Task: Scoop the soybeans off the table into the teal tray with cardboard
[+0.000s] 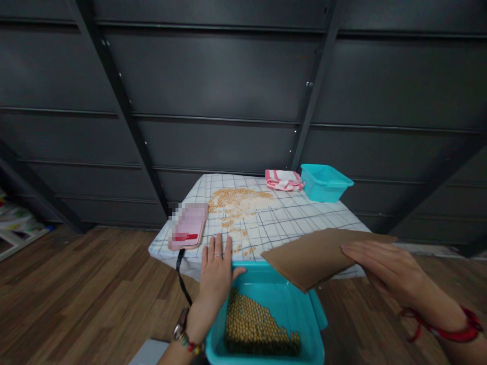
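My left hand [216, 271] lies flat with its fingers stretched out on the near edge of the tablecloth, its thumb at the rim of a turquoise plastic bin [292, 299]. Yellowish beans [254, 327] cover the lower left part of that bin, which stands against the table's near edge. My right hand [388, 266] grips a folded piece of brown cardboard [315, 253], tilted above the bin's right far corner. Past my left fingertips, yellow beans [234, 195] lie spread over the cloth, with fine whitish grains among them.
A checked white cloth [297, 223] covers the table. A phone in a pink case [190, 223] lies at the left edge, with a black strap hanging down. At the back right are a folded pink-striped towel [284, 180] and a smaller turquoise bin [325, 185]. Dark metal panels stand behind.
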Tool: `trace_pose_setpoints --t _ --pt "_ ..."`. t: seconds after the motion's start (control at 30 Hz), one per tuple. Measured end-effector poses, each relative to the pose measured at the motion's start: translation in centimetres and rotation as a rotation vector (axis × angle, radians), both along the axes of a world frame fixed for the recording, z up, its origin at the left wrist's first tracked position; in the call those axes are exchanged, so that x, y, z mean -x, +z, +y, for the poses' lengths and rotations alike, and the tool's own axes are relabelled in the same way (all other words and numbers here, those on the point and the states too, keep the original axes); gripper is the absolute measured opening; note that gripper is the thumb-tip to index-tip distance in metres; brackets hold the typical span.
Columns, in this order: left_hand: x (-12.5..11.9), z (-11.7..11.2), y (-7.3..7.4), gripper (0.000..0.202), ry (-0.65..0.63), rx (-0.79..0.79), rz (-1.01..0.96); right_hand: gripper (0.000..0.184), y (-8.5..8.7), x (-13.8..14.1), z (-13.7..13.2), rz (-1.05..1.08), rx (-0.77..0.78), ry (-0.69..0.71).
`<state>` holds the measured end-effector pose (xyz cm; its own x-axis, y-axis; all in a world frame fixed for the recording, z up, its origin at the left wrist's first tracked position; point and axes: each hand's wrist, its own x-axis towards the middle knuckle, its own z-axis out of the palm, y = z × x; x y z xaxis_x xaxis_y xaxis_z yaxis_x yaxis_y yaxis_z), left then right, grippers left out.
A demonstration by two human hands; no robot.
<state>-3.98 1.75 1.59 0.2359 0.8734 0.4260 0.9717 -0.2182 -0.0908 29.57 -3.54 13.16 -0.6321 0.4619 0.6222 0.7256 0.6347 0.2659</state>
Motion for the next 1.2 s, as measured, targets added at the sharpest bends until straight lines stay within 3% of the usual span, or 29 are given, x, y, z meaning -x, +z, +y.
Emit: trace_pose_setpoints --t 0.23,0.53,0.83,1.0,1.2 --pt "-0.2 -0.1 0.4 0.079 0.01 -0.016 0.014 0.045 -0.4 0.8 2.9 -0.124 -0.167 0.062" --pt "-0.2 -0.1 0.1 0.074 0.017 -0.018 -0.011 0.036 -0.4 2.1 7.1 -0.138 -0.228 0.016" --pt "-0.2 -0.1 0.4 0.077 0.016 -0.004 -0.004 0.036 0.9 3.0 4.2 -0.093 -0.258 0.11" --pt "-0.3 -0.3 0.6 0.074 0.013 -0.029 0.014 0.033 0.8 3.6 3.4 -0.099 -0.217 0.127" --pt "-0.3 -0.3 0.5 0.076 0.003 -0.041 0.024 0.031 0.1 2.4 2.9 -0.08 -0.138 0.15"
